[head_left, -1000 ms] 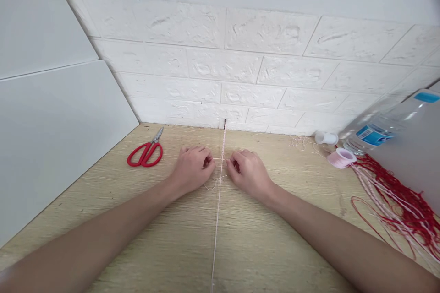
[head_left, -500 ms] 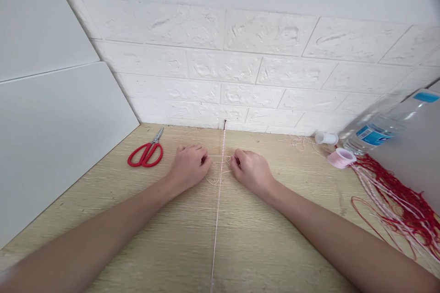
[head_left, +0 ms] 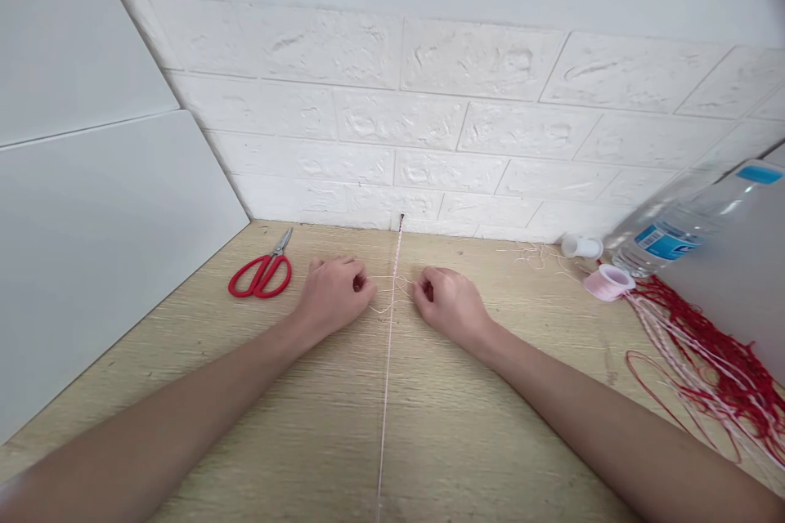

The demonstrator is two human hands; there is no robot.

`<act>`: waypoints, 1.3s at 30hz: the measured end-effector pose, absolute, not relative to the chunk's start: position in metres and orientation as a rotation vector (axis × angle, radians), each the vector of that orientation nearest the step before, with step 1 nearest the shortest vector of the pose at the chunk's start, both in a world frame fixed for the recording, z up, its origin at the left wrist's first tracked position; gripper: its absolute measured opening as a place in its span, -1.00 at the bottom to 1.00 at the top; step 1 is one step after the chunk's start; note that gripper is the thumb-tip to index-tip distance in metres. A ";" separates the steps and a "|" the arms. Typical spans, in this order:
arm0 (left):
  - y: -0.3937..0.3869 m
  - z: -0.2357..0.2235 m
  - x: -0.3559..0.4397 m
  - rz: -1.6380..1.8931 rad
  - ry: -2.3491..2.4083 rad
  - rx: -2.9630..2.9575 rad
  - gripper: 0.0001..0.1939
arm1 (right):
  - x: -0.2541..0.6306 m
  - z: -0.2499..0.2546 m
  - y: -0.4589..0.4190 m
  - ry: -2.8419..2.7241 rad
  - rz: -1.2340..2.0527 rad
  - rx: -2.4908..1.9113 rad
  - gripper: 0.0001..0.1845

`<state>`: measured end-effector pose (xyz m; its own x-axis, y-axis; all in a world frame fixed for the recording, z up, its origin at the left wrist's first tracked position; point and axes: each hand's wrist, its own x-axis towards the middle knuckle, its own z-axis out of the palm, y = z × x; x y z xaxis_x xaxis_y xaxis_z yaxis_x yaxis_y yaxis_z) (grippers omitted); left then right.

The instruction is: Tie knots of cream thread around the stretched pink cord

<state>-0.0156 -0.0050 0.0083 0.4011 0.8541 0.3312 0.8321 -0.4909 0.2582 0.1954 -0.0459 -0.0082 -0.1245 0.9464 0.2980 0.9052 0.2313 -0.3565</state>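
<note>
A pale pink cord (head_left: 386,376) runs taut from a dark hole at the foot of the wall toward me, its far stretch looking twisted or wrapped. On its left, my left hand (head_left: 337,290) is closed in a pinch on thin pale thread. Across the cord, my right hand (head_left: 450,300) pinches the same kind of thread, fingertips together. Between the hands the thin thread (head_left: 383,310) crosses the cord and forms small loose loops near it. The exact thread ends inside the fingers are hidden.
Red-handled scissors (head_left: 261,274) lie left of my left hand. At the right stand a white spool (head_left: 582,247), a pink thread spool (head_left: 608,283) and a tilted water bottle (head_left: 668,241). Red and pink cords (head_left: 717,368) are heaped along the right edge. A white brick-patterned wall (head_left: 429,122) closes the back.
My left hand has shifted slightly left, away from the cord. The thread loop that hung below has drawn up and become smaller. My right hand has hardly moved.
</note>
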 end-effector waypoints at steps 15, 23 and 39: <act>-0.007 0.012 -0.017 0.800 1.666 2.423 -0.88 | 0.200 -0.006 -0.038 -1.380 1.066 -1.150 -0.76; -0.007 0.012 -0.016 0.760 1.698 2.393 -0.89 | 0.208 0.008 -0.035 -0.721 1.687 -0.747 -0.77; -0.012 0.026 -0.019 0.764 1.372 1.865 -0.76 | 0.203 0.007 -0.046 -1.520 0.221 -1.200 -0.90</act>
<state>-0.0195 -0.0122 0.0256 0.2690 0.9614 0.0584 0.5559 -0.2045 0.8057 0.2030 -0.0456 0.0073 0.1493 0.7629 0.6290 0.5519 0.4635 -0.6932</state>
